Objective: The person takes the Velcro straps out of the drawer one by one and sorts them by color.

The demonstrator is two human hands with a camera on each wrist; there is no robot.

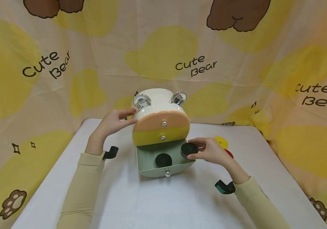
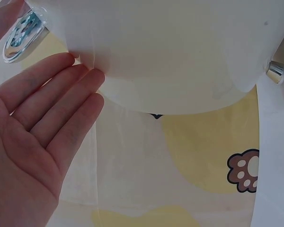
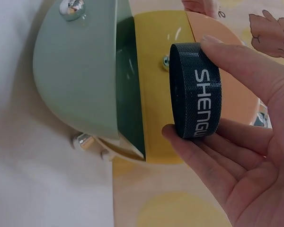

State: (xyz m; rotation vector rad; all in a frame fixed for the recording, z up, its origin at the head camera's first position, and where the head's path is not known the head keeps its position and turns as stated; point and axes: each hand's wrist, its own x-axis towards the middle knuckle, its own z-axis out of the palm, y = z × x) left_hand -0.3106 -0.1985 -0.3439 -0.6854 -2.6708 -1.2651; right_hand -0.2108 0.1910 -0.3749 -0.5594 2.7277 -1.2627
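Observation:
A small rounded storage box (image 1: 157,98) with a white shell and shiny ear-like handles stands on the table. Its lowest drawer (image 1: 152,173), pale green, is pulled out, and a black roll of tape (image 1: 163,161) lies inside. My right hand (image 1: 211,151) pinches another black roll of tape (image 3: 196,90) between thumb and fingers, over the drawer's right side; white lettering runs along its edge. At the box's left side, my left hand (image 1: 113,122) touches the shell with nearly straight fingers (image 2: 75,113). The orange drawer (image 1: 149,123) and yellow drawer (image 1: 146,137) above are closed.
Behind my right hand, a yellow round thing (image 1: 221,142) and a red one (image 1: 229,153) lie on the white table (image 1: 163,203), partly hidden. A patterned cloth (image 1: 163,54) hangs behind and around the table.

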